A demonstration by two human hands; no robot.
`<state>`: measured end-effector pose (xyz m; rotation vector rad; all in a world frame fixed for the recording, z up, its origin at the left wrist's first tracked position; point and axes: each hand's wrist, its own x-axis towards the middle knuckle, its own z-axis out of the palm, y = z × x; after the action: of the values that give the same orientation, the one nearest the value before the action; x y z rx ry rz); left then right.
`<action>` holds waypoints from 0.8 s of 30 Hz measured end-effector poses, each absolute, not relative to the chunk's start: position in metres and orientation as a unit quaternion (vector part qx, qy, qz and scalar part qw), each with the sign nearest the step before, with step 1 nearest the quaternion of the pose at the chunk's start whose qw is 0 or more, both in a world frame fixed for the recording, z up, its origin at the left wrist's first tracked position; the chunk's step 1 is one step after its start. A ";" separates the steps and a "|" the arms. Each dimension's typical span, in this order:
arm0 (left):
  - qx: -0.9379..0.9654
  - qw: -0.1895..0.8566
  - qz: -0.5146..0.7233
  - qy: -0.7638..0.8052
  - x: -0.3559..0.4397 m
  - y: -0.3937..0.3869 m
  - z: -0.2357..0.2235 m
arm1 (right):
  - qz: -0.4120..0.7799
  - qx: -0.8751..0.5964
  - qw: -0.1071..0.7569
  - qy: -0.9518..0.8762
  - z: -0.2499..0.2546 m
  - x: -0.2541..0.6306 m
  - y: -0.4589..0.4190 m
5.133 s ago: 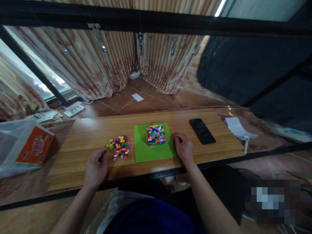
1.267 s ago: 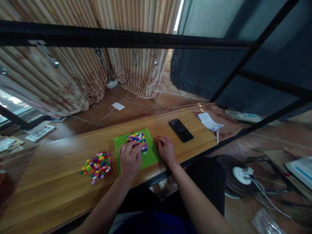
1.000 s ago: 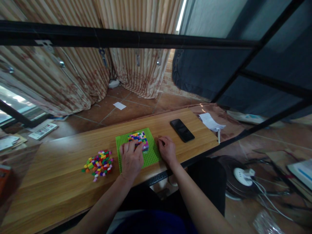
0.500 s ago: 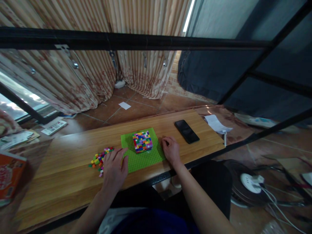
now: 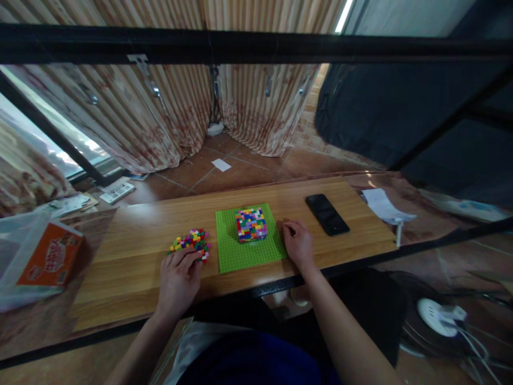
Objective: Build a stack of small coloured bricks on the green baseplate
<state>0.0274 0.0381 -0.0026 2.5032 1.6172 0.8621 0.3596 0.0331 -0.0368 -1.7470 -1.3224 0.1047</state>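
Observation:
My left hand (image 5: 179,277) is over the near side of a pile of small coloured toy bricks (image 5: 188,240), fingers bent but apart and touching the pile. No brick can be made out in its grasp. To the right lies a green baseplate (image 5: 232,261). A block built of many coloured bricks (image 5: 251,224) stands on its far middle part. My right hand (image 5: 298,245) rests on the table at the baseplate's right edge. Its fingers are curled in loosely, with a hollow by the thumb and nothing seen in it.
A black phone (image 5: 327,215) lies on the wooden table (image 5: 132,256), right of my right hand. White papers (image 5: 385,206) are beyond the table's right end. An orange box (image 5: 52,254) in a clear bag stands at the left. A dark metal bar (image 5: 248,48) crosses ahead.
My left hand has moved left off the baseplate's edge onto the near side of the brick pile. My right hand stays curled by the baseplate. The whole view has shifted.

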 end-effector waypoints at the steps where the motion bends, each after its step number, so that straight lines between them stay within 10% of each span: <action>1: 0.807 0.015 0.274 0.523 0.032 0.038 -0.002 | 0.042 -0.709 0.455 -0.536 -0.037 0.360 0.033; 24: 0.822 0.018 0.268 0.502 0.056 0.044 0.003 | 0.040 -0.712 0.455 -0.533 -0.038 0.359 0.034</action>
<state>0.0561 0.0443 0.0026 2.5532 1.5588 0.8320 0.3594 0.0344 -0.0383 -1.7559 -1.3150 0.0983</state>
